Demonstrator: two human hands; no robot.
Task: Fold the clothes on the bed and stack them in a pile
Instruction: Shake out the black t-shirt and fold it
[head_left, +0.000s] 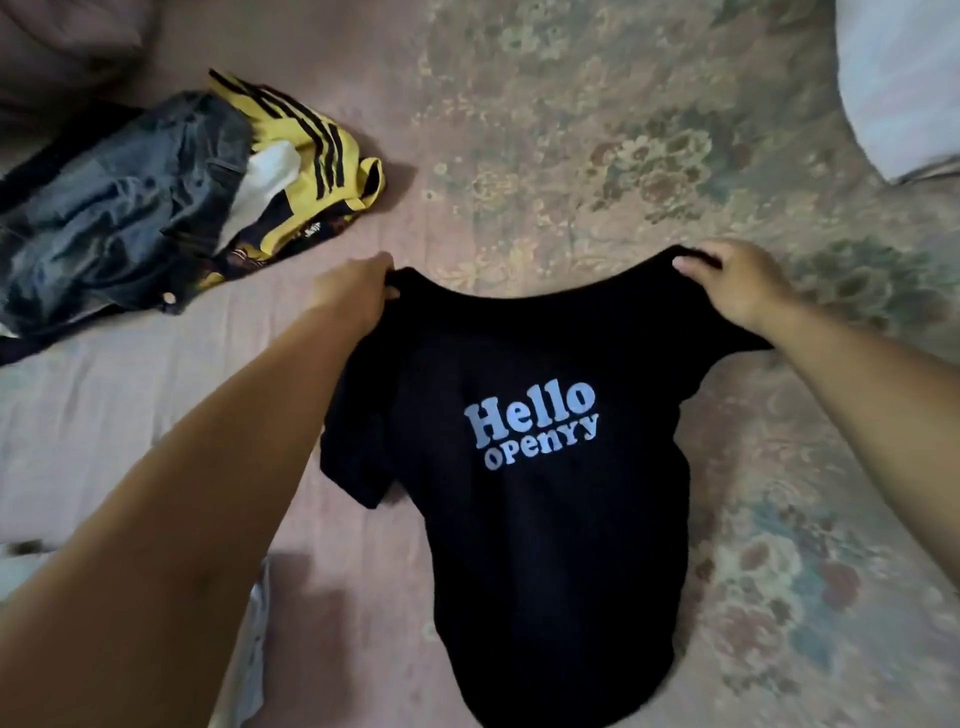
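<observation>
Nearest the camera we see the two bare forearms, reaching forward over the bed (519, 130). Between them hangs and lies the black T-shirt (530, 545), its printed side up, with pale lettering reading "Hello OPENYY" across the chest. The left hand (358, 293) has its fingers curled round the shirt's left shoulder; the right hand (737, 288) pinches the right shoulder, thumb on top of the cloth. The neckline sags in a curve between the two grips, and one short sleeve droops beside the left forearm. The lower body of the shirt spreads over the bedcover toward us.

To the far left we note an unfolded heap: a pair of grey-blue jeans (114, 208) lies crumpled, and just beside it, partly under its edge, sits a yellow garment with black stripes (306, 150), with a white piece (265, 182) showing between the two. The heap lies well apart from the shirt. The bedcover is pink with a faded floral print. At the upper right corner we see part of a white pillow (904, 88).
</observation>
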